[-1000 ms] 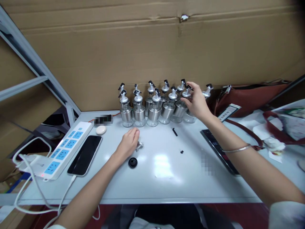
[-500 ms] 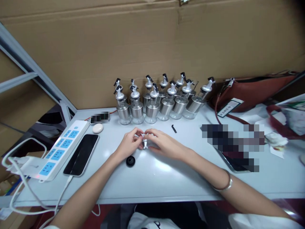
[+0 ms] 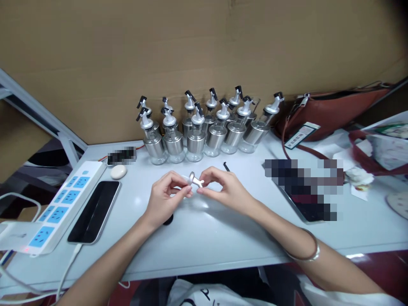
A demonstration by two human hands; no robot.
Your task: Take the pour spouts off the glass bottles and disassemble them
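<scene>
One silver spout (image 3: pixel 192 178) has the left hand (image 3: pixel 164 197) pinching its wide end; the right hand (image 3: pixel 228 191) pinches its narrow end.

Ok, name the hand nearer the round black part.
Left: the left hand partly hides the round black part; the right hand is farther, to its right.

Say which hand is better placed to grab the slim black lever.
Probably the right hand: the slim black lever lies just beyond it, while the left hand is farther off. Both hold the silver pourer top, so the right may need to let go.
</scene>
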